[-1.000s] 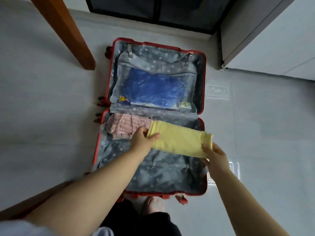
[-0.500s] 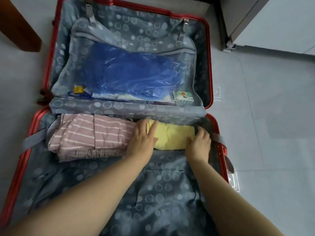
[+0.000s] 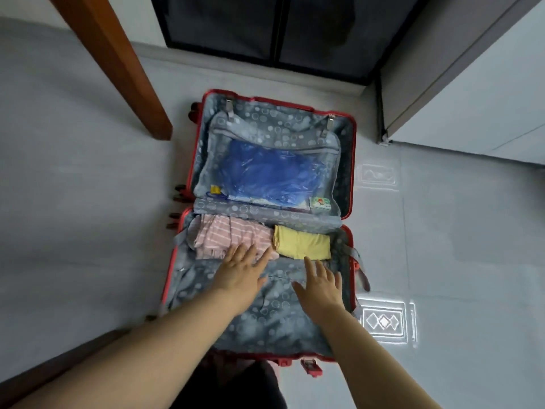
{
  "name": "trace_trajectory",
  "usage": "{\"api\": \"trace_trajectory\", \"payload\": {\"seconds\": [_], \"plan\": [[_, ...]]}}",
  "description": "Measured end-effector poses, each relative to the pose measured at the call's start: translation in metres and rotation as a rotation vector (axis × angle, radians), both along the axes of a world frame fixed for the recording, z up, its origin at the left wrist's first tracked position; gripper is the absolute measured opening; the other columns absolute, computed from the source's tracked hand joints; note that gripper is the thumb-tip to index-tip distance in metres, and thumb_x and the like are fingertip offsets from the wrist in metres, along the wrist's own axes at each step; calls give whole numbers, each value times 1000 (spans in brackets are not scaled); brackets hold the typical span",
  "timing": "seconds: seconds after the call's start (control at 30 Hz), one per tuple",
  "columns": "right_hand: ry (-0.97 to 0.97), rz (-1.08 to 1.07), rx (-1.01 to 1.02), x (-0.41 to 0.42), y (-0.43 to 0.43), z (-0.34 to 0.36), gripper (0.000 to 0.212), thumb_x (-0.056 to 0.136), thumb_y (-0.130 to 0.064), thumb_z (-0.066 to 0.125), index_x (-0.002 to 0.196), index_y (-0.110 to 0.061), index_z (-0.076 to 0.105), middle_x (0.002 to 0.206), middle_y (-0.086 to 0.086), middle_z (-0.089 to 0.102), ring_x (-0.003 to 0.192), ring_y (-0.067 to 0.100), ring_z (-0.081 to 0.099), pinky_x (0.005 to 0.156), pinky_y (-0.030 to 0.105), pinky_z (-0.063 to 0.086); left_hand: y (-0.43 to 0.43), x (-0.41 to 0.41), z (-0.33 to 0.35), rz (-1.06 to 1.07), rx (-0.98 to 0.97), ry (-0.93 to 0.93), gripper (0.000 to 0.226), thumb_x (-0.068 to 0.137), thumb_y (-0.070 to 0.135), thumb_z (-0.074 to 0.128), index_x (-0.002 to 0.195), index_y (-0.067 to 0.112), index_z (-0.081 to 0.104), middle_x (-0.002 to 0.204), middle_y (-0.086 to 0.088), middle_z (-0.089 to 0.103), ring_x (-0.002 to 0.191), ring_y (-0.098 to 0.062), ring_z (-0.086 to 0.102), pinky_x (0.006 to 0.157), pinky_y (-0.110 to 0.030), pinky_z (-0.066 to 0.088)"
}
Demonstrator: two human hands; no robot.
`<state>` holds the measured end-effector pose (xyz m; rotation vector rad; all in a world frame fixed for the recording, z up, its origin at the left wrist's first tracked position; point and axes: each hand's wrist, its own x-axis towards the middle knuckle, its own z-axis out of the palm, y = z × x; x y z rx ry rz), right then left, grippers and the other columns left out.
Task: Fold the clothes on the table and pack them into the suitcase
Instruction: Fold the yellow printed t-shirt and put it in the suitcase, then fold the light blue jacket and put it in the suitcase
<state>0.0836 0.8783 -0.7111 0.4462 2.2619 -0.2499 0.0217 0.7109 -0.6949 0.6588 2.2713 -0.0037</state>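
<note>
A red suitcase (image 3: 352, 160) lies open on the floor, lined in grey patterned fabric. In its near half, against the middle divider, a folded yellow garment (image 3: 303, 242) sits to the right of a folded pink striped garment (image 3: 227, 235). My left hand (image 3: 240, 271) hovers open with spread fingers over the near edge of the pink garment. My right hand (image 3: 320, 286) is open too, just below the yellow garment and apart from it. A blue plastic-wrapped item (image 3: 271, 172) fills the mesh pocket in the far half.
A wooden table leg (image 3: 118, 66) stands on the grey tiled floor to the left of the suitcase. A dark window frame (image 3: 277, 31) is behind it and a white cabinet (image 3: 472, 93) at the right. A dark wooden edge (image 3: 44, 376) runs at bottom left.
Both hands carried the yellow garment into the suitcase, pressed it down beside the pink one, then let go and pulled back. The view has drawn back from the suitcase.
</note>
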Motion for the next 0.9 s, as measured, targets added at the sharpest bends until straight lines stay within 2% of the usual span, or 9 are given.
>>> {"api": "trace_trajectory", "payload": {"seconds": [0.17,0.23,0.33,0.43,0.6,0.8,0.9], "plan": [[8,5,-56,26,-45,212,62,98,-50,23,150,-27,-2,158,5,4,145,26,5,117,45,-4,-44,40,203,104,32,9,56,100,42,16,148,27,-9,158,-6,-2,145,-27,-4,114,-39,-10],[76,34,-63,22,-57,270,61,98,-49,25,149,-26,2,158,5,6,145,27,7,118,45,-2,-53,41,262,141,42,48,55,100,43,15,149,26,-3,158,-5,4,144,-26,4,116,-40,-5],[213,150,-70,5,-81,383,59,98,-47,26,149,-25,6,157,5,9,145,27,8,118,46,-1,-84,30,370,258,103,194,58,95,43,11,149,23,7,155,-5,17,142,-24,15,116,-39,1],[308,262,-94,20,-120,472,59,99,-44,26,150,-23,3,158,6,8,145,25,5,116,45,-3,-118,51,452,335,135,310,56,99,40,24,149,24,5,155,-5,19,142,-24,17,116,-40,3],[446,340,-96,29,-185,541,61,98,-42,33,150,-23,7,157,6,11,145,25,9,116,44,-4,-187,87,530,351,181,462,55,100,42,20,149,25,2,157,-2,8,145,-23,-1,117,-38,-4],[571,312,-128,41,-303,572,58,96,-44,35,147,-21,19,153,6,23,141,26,22,116,44,7,-335,125,564,412,153,558,56,99,45,18,149,26,0,157,0,5,145,-21,-5,116,-39,-6],[606,326,-148,46,-372,585,57,95,-45,34,142,-14,27,147,10,31,135,30,29,114,44,15,-411,135,576,427,123,595,59,96,49,8,149,25,0,157,-3,6,145,-23,-4,115,-40,-7]]}}
